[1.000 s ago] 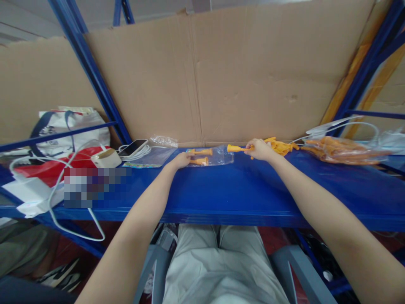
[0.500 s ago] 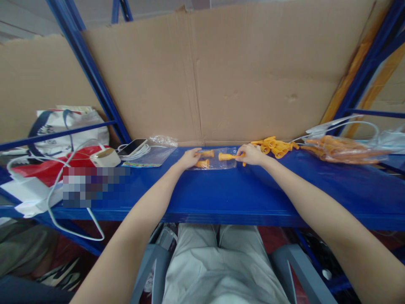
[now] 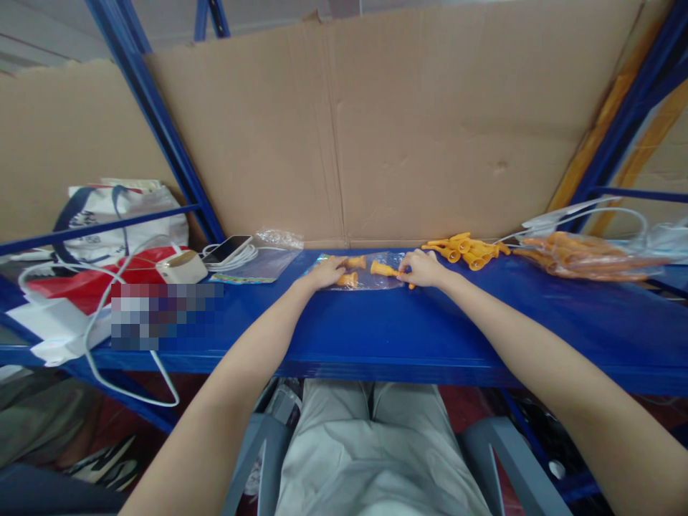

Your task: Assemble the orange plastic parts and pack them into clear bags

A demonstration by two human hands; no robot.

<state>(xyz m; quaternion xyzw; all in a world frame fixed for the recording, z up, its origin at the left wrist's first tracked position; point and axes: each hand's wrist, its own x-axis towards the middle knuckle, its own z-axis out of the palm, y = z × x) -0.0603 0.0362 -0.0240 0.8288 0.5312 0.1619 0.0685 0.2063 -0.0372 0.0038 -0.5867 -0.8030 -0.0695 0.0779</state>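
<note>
A clear plastic bag (image 3: pixel 361 279) lies flat on the blue shelf. Two orange-yellow plastic horns, flared at one end, are in its left part; the upper horn (image 3: pixel 355 263) lies behind the lower horn (image 3: pixel 350 279). My left hand (image 3: pixel 327 272) rests over the bag's left end with its fingers closed on the plastic, partly covering both. At the right end, my right hand (image 3: pixel 422 268) pinches the narrow end of a third horn (image 3: pixel 380 269), its flared end pointing left within the bag's outline. Another bit of orange shows under my right fingers.
Several loose horns (image 3: pixel 463 251) lie in a pile beyond my right hand. A filled plastic bag (image 3: pixel 585 256) sits farther right. On the left are a phone (image 3: pixel 230 249), a flat bag (image 3: pixel 263 264), a charger (image 3: pixel 181 267) and white cables. Cardboard (image 3: pixel 430 143) stands behind the blue shelf (image 3: pixel 376 337).
My left hand has slid slightly right over the bag and horns. My right hand has shifted a little left, and the horn in it has tilted.
</note>
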